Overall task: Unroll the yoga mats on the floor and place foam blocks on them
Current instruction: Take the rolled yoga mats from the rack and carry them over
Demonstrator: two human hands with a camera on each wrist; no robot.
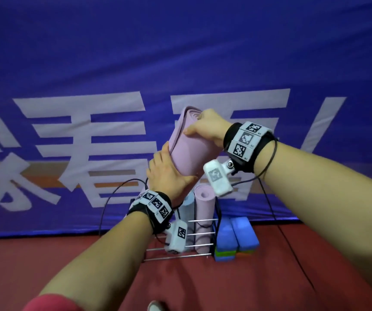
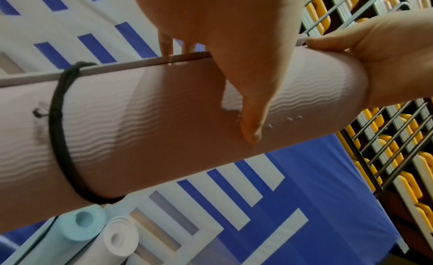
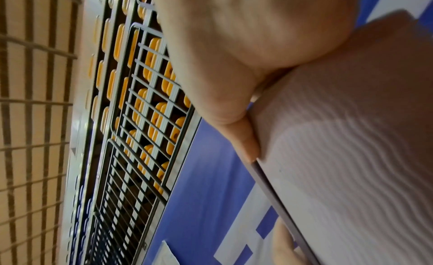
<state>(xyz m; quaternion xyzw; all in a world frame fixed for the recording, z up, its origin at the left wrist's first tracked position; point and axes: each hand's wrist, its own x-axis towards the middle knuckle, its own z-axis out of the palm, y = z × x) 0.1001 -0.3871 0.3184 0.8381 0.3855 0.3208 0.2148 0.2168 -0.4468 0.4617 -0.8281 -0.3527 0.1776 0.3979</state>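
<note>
A rolled pink yoga mat (image 1: 186, 144) hangs tilted in the air above the wire rack (image 1: 178, 254). My left hand (image 1: 169, 176) grips its lower part, thumb across the front. My right hand (image 1: 205, 129) holds its top end, thumb on the outer flap. In the left wrist view the pink mat (image 2: 145, 124) has a wavy texture and a black elastic band (image 2: 61, 143) round it. The right wrist view shows the mat (image 3: 351, 139) under my thumb (image 3: 243, 139). Blue foam blocks (image 1: 236, 236) are stacked on the floor right of the rack.
Two more rolled mats stand in the rack: a light blue one (image 1: 187, 212) and a pink one (image 1: 204, 221). A blue banner (image 1: 180, 63) with white characters hangs behind. Red floor (image 1: 225, 283) stretches in front. Black cables trail from both wristbands.
</note>
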